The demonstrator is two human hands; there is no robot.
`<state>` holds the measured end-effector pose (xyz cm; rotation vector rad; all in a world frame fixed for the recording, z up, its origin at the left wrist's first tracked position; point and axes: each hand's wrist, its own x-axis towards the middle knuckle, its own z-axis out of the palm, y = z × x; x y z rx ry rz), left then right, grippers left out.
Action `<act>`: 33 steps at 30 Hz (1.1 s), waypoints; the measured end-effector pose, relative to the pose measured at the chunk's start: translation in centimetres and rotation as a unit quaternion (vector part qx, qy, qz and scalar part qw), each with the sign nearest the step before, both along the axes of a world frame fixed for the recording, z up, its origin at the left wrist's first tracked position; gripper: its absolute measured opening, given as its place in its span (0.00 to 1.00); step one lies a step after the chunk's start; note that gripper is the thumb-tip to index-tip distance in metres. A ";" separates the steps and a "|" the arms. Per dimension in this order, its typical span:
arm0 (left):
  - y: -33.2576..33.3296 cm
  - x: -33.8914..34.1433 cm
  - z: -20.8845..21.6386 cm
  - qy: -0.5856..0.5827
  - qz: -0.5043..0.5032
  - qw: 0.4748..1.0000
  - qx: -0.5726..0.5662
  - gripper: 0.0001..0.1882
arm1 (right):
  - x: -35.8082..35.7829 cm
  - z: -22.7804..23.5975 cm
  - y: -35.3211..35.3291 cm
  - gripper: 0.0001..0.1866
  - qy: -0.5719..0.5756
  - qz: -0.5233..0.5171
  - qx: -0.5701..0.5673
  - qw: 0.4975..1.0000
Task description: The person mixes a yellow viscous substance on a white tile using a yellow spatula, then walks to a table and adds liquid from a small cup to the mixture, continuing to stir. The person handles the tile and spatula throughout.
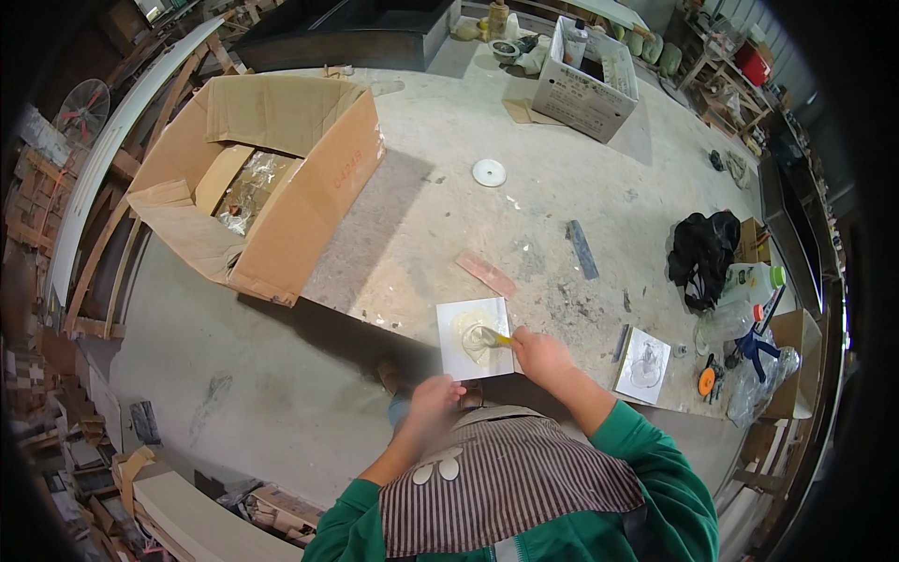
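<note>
A white square board lies at the table's near edge, with a pool of pale cream paste in its middle. My right hand is closed around the yellow handle of a putty knife, whose tip sits in the paste. My left hand is at the board's near left corner, fingers curled in and slightly blurred. Whether it grips anything is hidden. Just beyond the board lies a reddish flat strip. A dark grey strip rests farther right.
A large open cardboard box overhangs the table at left. At the back stands a white carton, with a white disc nearer. To my right are another smeared white board, a black bag, bottles and an orange tape roll.
</note>
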<state>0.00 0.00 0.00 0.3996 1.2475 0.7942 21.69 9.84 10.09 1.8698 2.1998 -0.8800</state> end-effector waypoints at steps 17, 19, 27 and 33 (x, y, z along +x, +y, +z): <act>-0.3 -0.7 0.2 0.011 0.010 1.000 0.002 0.16 | -2.2 -1.4 -2.1 0.12 0.054 0.011 0.023 0.998; -0.2 -0.7 0.3 0.009 0.009 1.000 0.003 0.16 | -1.7 -1.3 -2.2 0.12 0.056 0.016 0.013 0.998; -0.1 -0.3 0.3 0.004 0.005 1.000 0.004 0.16 | -1.9 -1.8 -1.2 0.13 0.050 -0.024 0.054 0.997; -0.1 -0.1 0.4 0.008 -0.002 1.000 0.004 0.16 | 0.3 -1.1 -1.2 0.12 0.023 -0.017 -0.010 1.000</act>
